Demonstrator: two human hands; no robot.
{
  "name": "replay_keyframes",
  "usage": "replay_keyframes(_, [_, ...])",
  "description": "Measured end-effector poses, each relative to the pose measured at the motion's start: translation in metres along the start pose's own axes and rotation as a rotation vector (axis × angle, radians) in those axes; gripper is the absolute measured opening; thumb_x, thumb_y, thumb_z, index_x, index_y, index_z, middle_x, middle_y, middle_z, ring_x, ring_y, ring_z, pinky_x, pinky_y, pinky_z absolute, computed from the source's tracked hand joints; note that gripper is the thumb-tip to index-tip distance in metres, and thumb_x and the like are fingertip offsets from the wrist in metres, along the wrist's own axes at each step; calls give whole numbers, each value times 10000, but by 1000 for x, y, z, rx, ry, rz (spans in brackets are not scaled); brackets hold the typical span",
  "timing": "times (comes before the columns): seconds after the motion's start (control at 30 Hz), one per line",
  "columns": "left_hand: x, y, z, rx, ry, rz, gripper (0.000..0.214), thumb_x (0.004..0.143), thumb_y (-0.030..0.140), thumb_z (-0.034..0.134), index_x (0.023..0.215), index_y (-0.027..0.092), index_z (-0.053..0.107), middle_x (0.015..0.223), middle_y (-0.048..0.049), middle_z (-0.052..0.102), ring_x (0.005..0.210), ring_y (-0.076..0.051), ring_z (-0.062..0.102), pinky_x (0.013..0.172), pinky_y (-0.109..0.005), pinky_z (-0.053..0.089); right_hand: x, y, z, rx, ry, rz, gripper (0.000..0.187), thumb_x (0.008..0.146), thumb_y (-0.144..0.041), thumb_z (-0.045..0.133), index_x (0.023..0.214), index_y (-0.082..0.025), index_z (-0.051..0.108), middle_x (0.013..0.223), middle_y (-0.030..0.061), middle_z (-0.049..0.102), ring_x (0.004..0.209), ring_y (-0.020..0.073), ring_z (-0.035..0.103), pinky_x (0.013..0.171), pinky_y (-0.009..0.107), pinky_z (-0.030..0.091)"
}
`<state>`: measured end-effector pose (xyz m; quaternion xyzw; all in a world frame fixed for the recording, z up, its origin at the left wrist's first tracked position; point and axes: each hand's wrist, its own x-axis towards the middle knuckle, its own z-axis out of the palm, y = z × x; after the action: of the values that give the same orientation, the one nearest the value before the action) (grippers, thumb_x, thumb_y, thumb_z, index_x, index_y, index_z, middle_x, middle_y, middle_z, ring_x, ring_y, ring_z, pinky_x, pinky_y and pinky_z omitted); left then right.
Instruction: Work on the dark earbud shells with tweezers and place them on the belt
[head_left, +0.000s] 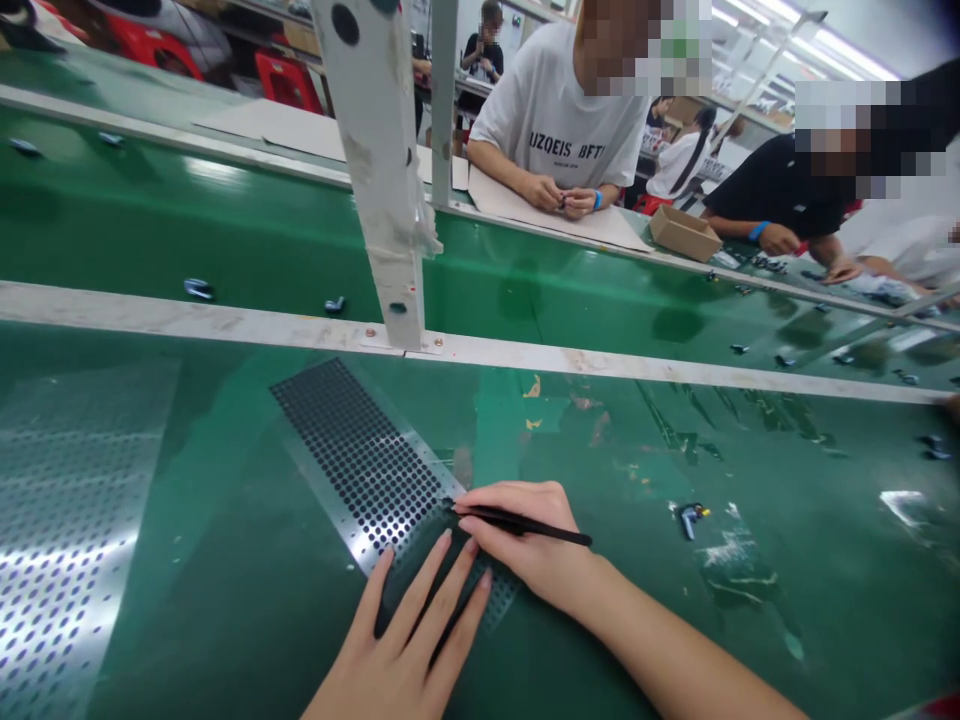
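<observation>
A clear sheet with rows of round black stickers [360,450] lies slantwise on the green table. My left hand [420,620] rests with fingers spread over the sheet's near part. In my right hand [525,540] is a pair of black tweezers [540,527], pinched between thumb and fingers. The tweezers' tips touch or hover at the sheet's right edge, by the last dark dots; whether a sticker is between them I cannot tell. Right of my hands, a small dark part with a yellow tip [690,520] lies on the table.
Another dotted clear sheet [67,520] lies at the left. Beyond a metal rail [600,368] runs a green belt [270,250] carrying several small dark parts. A white post [375,170] rises from the rail. Co-workers sit across, near a cardboard box [684,233].
</observation>
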<state>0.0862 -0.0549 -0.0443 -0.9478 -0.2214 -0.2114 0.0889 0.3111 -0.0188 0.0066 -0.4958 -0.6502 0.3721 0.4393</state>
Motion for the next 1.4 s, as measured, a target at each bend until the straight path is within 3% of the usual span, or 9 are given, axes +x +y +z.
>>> replay_keyframes(0.17, [1,1,-2,-8,13,13,672,1013,570,482,1483,134,681,1561,-210,670,1716,-473,134,1365,-724,1,-2,4,3,-79,43,-204,137,1002,-248,760,1074,-206,868,942,77,897,783,183,859,755,240,701])
replay_keyframes(0.33, [1,-1,-3,-16,1,28,735,995,617,479,1489,112,679,1545,-229,674,1716,-493,107,1360,-734,-1,-5,4,5,-129,58,-350,183,1038,-196,709,1163,-192,842,986,83,889,841,165,859,818,213,702])
replay_keyframes(0.57, [0,1,-3,-55,-9,16,707,984,635,498,1427,138,736,1418,-204,750,1711,-482,87,1357,-727,-36,-11,-1,7,-233,58,-466,205,1070,-169,651,1199,-132,807,1034,120,875,881,166,859,865,196,697])
replay_keyframes(0.83, [16,-5,-20,-17,-19,56,546,921,519,653,1293,147,798,1330,-203,777,1683,-474,192,1361,-716,-53,-16,1,7,-362,41,-514,229,1056,-131,644,1219,-125,804,1077,134,889,987,205,880,963,243,704])
replay_keyframes(1.1, [7,-1,-11,-40,-22,27,702,950,637,550,1384,121,749,1443,-220,724,1692,-519,107,1340,-758,-42,-16,2,8,-383,58,-555,248,1065,-113,626,1247,-114,794,1069,129,894,1009,197,880,1002,233,687])
replay_keyframes(1.27, [10,4,-10,-18,-11,22,575,991,535,574,1379,154,762,1372,-172,766,1629,-467,297,1354,-716,-49,-10,-6,7,-329,11,-469,232,1088,-177,633,1253,-127,788,1048,131,878,910,184,867,877,215,708])
replay_keyframes(1.4, [6,10,7,63,58,-69,512,1026,525,583,1413,235,753,1378,-143,775,1556,-428,420,1348,-719,52,-8,-4,9,-322,-5,-421,248,1102,-186,587,1173,-145,820,994,119,852,810,165,844,746,181,687])
